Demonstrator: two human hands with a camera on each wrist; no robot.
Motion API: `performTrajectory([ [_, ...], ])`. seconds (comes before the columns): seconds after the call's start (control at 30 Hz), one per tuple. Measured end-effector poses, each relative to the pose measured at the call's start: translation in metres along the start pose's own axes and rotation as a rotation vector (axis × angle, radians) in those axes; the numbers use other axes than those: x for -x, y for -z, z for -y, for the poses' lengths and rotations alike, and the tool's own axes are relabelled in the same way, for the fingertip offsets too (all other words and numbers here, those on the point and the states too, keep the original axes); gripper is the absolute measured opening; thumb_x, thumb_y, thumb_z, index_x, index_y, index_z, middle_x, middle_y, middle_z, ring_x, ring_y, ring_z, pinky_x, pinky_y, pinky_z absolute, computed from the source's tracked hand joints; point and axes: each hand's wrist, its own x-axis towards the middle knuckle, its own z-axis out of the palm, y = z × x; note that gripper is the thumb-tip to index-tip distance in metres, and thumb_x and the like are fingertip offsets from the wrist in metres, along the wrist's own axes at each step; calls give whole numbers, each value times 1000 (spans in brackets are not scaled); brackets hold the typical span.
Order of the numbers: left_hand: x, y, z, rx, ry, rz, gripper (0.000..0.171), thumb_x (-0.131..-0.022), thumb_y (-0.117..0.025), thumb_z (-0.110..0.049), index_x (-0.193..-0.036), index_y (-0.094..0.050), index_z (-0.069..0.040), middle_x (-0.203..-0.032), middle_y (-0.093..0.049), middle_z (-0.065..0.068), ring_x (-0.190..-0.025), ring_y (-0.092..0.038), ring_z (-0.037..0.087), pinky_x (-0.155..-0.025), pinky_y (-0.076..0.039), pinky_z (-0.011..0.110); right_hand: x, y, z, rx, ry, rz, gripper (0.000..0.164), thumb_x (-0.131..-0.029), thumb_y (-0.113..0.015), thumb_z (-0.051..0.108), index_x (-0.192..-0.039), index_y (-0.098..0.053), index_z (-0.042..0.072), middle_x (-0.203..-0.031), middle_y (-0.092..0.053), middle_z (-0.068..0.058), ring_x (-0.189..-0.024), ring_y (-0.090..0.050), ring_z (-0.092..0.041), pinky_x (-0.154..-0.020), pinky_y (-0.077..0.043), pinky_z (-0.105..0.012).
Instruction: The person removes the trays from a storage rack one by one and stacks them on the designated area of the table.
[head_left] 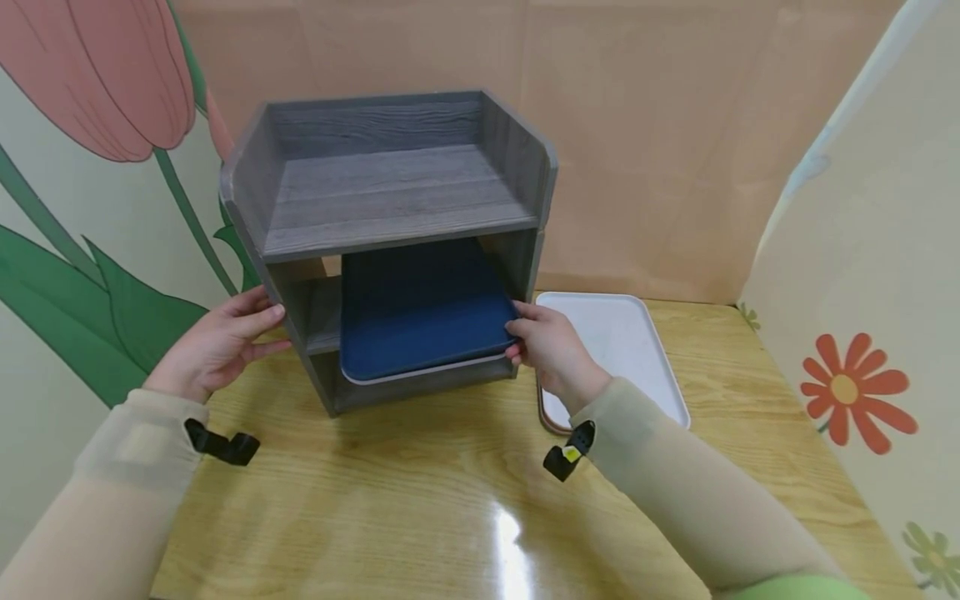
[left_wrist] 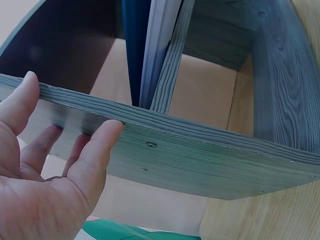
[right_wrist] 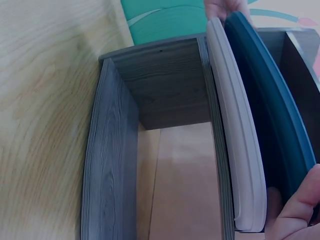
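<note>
A dark blue tray [head_left: 427,312] juts out of the middle level of a grey wooden shelf unit [head_left: 405,187]. Its right front corner is pinched between the thumb and fingers of my right hand [head_left: 553,346]. Under it, a pale tray [right_wrist: 237,135] lies on the shelf board, and the blue one is tilted a little up from it. My left hand [head_left: 225,337] is at the unit's left side, its fingertips [left_wrist: 111,131] against the outer face of the side panel [left_wrist: 165,150] and the palm away from the wood.
To the unit's right, a white tray [head_left: 615,350] lies on the wooden table [head_left: 420,500], with a brown rim showing beneath it. A peach-coloured backing [head_left: 660,150] rises behind. Walls with printed flowers stand on the left and right.
</note>
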Motion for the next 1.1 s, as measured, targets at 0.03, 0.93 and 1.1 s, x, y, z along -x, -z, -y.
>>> performTrajectory([
  [0.03, 0, 0, 0, -1, 1, -1, 70, -99, -55, -21, -155, -15, -9, -138, -36, 3, -112, -49, 7, -84, -54, 27, 0, 0, 0, -13, -4, -1, 48, -100, -46, 5, -148, -36, 4, -106, -56, -16, -49, -51, -7, -49, -47, -16],
  [0.93, -1, 0, 1, -2, -24, 5, 69, -99, -55, -19, -154, -15, -5, -141, -33, 8, -113, -50, 11, -85, -54, 29, 24, 25, 8, -142, 32, 43, 50, -98, -45, 0, -147, -37, 4, -100, -63, -7, -44, -44, -4, -44, -40, -13],
  [1.1, -2, 1, 2, 4, -30, 12, 68, -100, -54, -18, -154, -15, -6, -139, -34, 6, -112, -50, 10, -85, -54, 28, 30, 34, 7, -129, 22, 53, 50, -98, -46, 0, -147, -38, 3, -90, -67, -2, -43, -44, -4, -43, -39, -14],
])
